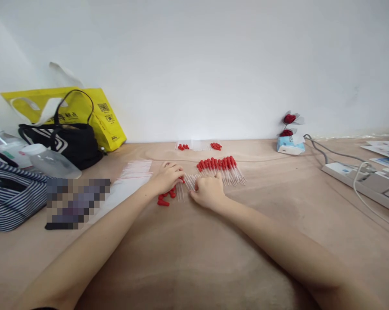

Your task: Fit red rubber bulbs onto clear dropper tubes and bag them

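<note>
My left hand (pixel 169 177) is curled over a loose pile of red rubber bulbs (pixel 163 202), and a bit of red shows at its fingertips. Thin clear dropper tubes (pixel 180 193) lie just right of it, with more clear tubes (pixel 191 181) between the two hands. My right hand (pixel 210 190) is closed with its back towards me, beside those tubes; whatever its fingers pinch is hidden. Behind and right of it, several droppers (pixel 222 165) with red bulbs lie side by side in a slanted row, tips towards me.
Clear plastic bags (pixel 199 145) with red bulbs lie near the wall. White bags (pixel 132 170) are stacked left of my left arm. Further left stand a yellow bag (pixel 108 125), a black bag (pixel 81 144) and a bottle (pixel 52 161). A power strip (pixel 359 181) lies right.
</note>
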Action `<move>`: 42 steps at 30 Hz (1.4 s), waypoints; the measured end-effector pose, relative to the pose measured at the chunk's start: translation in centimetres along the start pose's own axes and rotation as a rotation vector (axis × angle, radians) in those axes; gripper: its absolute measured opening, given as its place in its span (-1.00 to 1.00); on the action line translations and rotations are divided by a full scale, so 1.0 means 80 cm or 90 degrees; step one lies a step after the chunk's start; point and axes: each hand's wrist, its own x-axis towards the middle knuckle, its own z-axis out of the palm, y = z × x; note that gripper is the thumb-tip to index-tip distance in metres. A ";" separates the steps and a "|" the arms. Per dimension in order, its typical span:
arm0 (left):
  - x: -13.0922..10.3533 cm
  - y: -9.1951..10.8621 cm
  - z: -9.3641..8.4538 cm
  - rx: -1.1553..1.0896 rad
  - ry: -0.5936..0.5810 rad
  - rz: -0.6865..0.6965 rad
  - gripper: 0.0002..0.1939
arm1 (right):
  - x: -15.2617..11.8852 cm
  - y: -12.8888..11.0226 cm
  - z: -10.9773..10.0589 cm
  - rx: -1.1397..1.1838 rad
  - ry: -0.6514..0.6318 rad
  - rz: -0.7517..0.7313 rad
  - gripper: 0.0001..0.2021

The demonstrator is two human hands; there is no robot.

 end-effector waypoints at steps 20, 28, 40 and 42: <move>-0.042 0.091 -0.004 -0.106 0.284 -0.105 -0.82 | -0.020 0.063 -0.002 0.134 0.084 -0.105 -0.84; -0.032 0.123 0.009 -0.176 0.222 -0.091 -0.82 | -0.072 0.121 0.016 0.119 0.188 -0.283 -0.76; -0.030 0.119 0.017 -0.196 0.316 -0.106 -0.88 | -0.068 0.094 0.018 0.095 0.220 -0.368 -0.77; -0.030 0.120 0.015 -0.206 0.318 -0.120 -0.87 | -0.068 0.093 0.017 0.079 0.222 -0.378 -0.76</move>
